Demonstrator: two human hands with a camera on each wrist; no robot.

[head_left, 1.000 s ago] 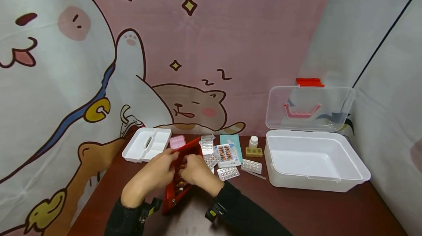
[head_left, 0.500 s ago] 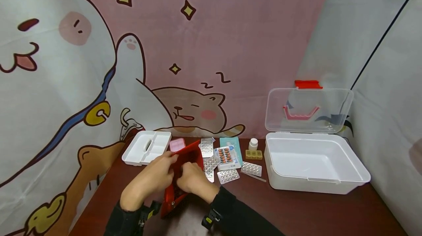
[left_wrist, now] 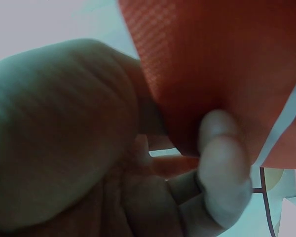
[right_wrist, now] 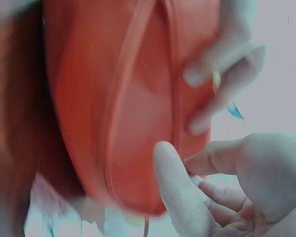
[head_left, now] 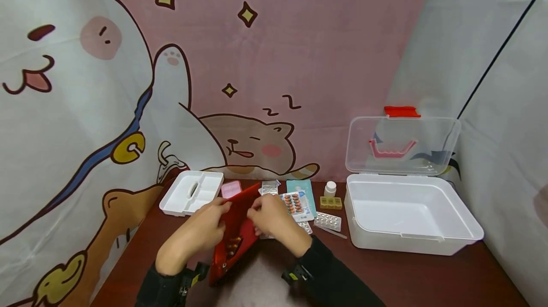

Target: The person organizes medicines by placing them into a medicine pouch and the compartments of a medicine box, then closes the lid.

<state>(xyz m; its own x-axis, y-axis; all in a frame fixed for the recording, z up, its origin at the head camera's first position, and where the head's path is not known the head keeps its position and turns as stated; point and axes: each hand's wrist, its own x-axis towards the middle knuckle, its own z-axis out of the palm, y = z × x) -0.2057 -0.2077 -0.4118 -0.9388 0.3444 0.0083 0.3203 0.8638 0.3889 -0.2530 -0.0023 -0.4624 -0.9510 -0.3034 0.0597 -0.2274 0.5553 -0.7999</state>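
Observation:
A red pouch (head_left: 238,202) stands tilted on the table between both hands, its mouth spread apart. Small gold and dark items (head_left: 233,246) show inside it. My left hand (head_left: 204,226) grips the pouch's left wall; in the left wrist view the fingers (left_wrist: 222,173) curl over its red edge. The right hand (head_left: 274,219) is at the upper right rim, fingers bent. In the right wrist view its thumb (right_wrist: 168,163) and forefinger come close together against the red material (right_wrist: 140,143). I cannot tell whether they pinch anything.
A white divided case (head_left: 188,195) and a pink box (head_left: 231,189) lie behind left. Several blister packs (head_left: 328,221), a teal packet (head_left: 306,188), a white bottle (head_left: 330,188) and a yellow pill organizer (head_left: 331,203) sit right. A white bin (head_left: 411,221) stands open further right.
My right hand has come up out of the pouch to its right rim. The pouch's mouth now gapes wider, showing its inside. The left hand keeps its hold.

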